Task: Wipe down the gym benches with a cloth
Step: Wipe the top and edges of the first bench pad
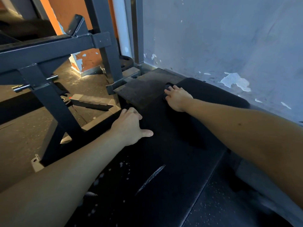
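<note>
Right hand (177, 98) curled over a dark cloth (168, 87), mostly hidden beneath it, at the far end of the bench (164, 154), left hand (131, 125) gripped its left edge, fingertips out of sight.

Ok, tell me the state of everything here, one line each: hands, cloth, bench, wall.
bench: black pad, white specks and a pale streak at its near end.
cloth: dark, bunched, on the bench's far end.
left hand: grips the bench's left edge, thumb on top.
right hand: holds the cloth, pressing it down.
wall: paint flaking in patches.
</note>
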`<state>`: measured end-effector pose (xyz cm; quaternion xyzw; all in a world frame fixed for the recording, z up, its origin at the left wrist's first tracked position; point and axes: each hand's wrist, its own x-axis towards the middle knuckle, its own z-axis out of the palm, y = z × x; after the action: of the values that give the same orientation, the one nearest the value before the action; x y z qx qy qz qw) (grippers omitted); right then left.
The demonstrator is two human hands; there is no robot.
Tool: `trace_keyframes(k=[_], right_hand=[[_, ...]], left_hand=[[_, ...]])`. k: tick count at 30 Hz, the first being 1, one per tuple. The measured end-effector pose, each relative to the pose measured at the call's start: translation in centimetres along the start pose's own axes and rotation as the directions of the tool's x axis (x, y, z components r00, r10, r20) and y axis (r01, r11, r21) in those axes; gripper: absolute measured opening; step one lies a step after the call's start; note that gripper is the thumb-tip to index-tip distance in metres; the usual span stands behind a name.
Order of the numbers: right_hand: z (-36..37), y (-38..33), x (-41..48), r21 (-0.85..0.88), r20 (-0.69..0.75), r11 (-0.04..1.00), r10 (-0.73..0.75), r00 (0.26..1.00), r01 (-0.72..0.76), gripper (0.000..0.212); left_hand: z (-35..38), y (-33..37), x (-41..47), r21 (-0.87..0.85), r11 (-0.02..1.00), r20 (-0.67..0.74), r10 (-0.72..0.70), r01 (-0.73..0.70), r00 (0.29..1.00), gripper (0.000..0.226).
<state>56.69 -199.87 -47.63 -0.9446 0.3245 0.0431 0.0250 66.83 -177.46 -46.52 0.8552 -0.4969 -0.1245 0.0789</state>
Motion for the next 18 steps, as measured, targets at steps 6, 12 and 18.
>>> trace_keyframes(k=[6, 12, 18], right_hand=[[0.8, -4.5, -5.3, 0.167, 0.017, 0.962, -0.223, 0.975, 0.217, 0.052], [0.8, -2.8, -5.0, 0.217, 0.042, 0.928, -0.319, 0.947, 0.303, 0.052], [1.0, -3.9, -1.3, 0.105, -0.009, 0.994, -0.042, 0.999, 0.043, 0.052]], left_hand=[[0.4, -0.7, 0.0, -0.049, 0.998, -0.006, 0.037, -0.038, 0.999, 0.084], [0.1, -1.7, 0.1, -0.065, 0.994, 0.06, 0.088, -0.084, 0.994, 0.078], [0.3, -1.7, 0.0, -0.096, 0.992, 0.066, 0.086, -0.08, 0.994, 0.077]])
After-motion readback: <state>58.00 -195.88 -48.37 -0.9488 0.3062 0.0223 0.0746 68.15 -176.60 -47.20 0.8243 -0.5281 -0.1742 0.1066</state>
